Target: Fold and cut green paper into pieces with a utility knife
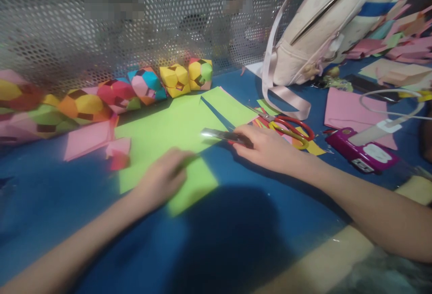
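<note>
— What is going on at the blue tabletop (236, 249) just now?

— The left hand (162, 179) is pressing flat on a large light-green paper sheet (168, 132), fingers together on its lower part. The right hand (266, 147) is closing its fingers around a metal-bladed utility knife (224, 135), the blade lying along a slit near the sheet's upper right edge.

— So a cut is under way?

— I'm judging so; the next stroke is calling for a steady hold and a straight pull along the line.

— How is the sheet looking?

— It's lying flat in the middle of the table, partly divided, a strip separating at the top right. Red-handled scissors (292, 128) are resting just beside the knife hand, and multicoloured folded paper balls (148, 84) are lining the perforated metal wall (101, 37) behind.
</note>
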`<state>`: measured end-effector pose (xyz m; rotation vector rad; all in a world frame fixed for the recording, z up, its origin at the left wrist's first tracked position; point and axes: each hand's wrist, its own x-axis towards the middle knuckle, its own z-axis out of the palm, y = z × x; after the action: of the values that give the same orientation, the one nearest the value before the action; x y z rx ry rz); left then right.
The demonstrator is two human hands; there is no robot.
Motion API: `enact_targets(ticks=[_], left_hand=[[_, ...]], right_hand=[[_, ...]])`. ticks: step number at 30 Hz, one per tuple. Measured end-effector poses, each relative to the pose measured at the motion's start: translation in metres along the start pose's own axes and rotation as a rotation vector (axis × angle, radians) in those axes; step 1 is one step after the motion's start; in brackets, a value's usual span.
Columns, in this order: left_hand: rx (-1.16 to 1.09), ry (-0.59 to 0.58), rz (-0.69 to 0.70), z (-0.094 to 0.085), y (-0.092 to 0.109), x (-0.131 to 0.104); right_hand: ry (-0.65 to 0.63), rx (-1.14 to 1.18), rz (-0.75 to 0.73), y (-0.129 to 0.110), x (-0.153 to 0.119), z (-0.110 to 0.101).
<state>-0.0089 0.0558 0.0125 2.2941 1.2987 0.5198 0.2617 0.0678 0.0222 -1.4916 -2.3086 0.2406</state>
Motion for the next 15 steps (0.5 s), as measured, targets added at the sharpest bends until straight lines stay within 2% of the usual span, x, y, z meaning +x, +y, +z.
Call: enact_targets(ticks=[4,10,15], left_hand=[[-0.007,0.021,0.069,0.0000,-0.0008,0.0000],[0.022,0.016,0.099,-0.0003,-0.0024,0.0000],[0.072,0.005,0.046,-0.0001,-0.0039,-0.0013]], right_hand=[[-0.044,-0.017,0.005,-0.0011,0.0000,-0.0005],[-0.086,-0.037,-0.002,-0.0021,-0.0006,-0.0018],[-0.093,-0.041,-0.009,-0.0011,0.0002,-0.0008]])
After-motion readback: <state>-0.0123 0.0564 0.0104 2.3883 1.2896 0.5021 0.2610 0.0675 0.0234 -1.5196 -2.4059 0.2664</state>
